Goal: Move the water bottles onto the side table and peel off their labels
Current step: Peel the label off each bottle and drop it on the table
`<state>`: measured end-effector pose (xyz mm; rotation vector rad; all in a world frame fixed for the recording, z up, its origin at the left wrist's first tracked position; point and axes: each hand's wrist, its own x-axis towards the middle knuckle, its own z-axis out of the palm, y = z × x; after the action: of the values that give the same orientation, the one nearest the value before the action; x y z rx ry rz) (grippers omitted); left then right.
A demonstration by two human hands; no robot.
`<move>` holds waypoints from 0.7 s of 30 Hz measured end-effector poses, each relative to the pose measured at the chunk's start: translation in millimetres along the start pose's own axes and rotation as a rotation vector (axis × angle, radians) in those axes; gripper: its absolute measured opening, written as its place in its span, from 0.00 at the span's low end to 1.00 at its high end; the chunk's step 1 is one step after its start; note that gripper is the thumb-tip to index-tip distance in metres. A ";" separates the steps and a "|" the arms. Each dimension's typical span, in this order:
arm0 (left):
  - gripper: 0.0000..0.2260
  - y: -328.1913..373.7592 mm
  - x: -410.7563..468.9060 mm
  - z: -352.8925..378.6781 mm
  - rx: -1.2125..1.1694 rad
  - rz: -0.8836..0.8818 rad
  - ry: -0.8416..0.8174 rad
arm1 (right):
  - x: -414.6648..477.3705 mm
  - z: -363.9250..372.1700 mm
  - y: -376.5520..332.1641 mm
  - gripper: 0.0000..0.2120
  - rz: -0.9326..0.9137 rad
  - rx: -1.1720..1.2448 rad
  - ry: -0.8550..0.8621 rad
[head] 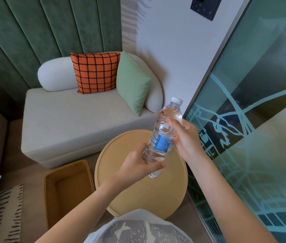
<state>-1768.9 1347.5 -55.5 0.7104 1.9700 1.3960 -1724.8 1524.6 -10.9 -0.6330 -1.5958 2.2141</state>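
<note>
**Grey-and-white printed shirt at 6 o'clock, one bottle in both your hands above it**

Your shirt front is filling the bottom edge, and both bare forearms are reaching up from it toward the middle of the view. You are holding a clear plastic water bottle over the round pale wooden side table, slanted, with its white screw cap pointing to 1 o'clock and its base to 7 o'clock. Your left hand is gripping the lower end, thumb lying across the front and fingers curled round behind. Your right hand is wrapping the middle from the 3 o'clock side, fingertips pressing at the upper edge of the blue paper label, which is on the bottle. A rectangular woven wicker basket is sitting on the floor just beside the table at 8 o'clock. A cream upholstered sofa is standing at 11 o'clock, carrying an orange black-checked cushion and a plain green cushion.
</note>
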 end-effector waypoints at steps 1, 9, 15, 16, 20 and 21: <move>0.22 0.1 -0.1 0.2 0.002 0.003 0.014 | 0.3 0.2 0.8 0.14 0.000 -0.020 0.001; 0.17 -10.8 1.0 -1.7 -0.104 -0.013 -0.002 | -1.9 -0.5 -2.3 0.31 -0.031 -0.368 -0.098; 0.18 -8.2 0.1 -12.6 -0.099 0.006 0.035 | -7.1 -12.0 10.3 0.17 0.010 -0.417 -0.168; 0.19 -8.0 0.3 -13.9 -0.102 0.006 0.042 | -8.1 -13.2 10.6 0.15 0.006 -0.454 -0.152; 0.21 -9.1 0.7 -18.6 -0.110 0.020 0.059 | -12.2 -12.8 11.3 0.09 -0.034 -0.541 -0.122; 0.21 -9.7 0.6 -19.9 -0.105 0.020 0.059 | -12.6 -12.8 12.5 0.10 -0.049 -0.547 -0.112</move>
<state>-1784.8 1332.6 -59.8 0.6493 1.9228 1.5369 -1707.4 1524.4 -24.3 -0.6032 -2.2727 1.7996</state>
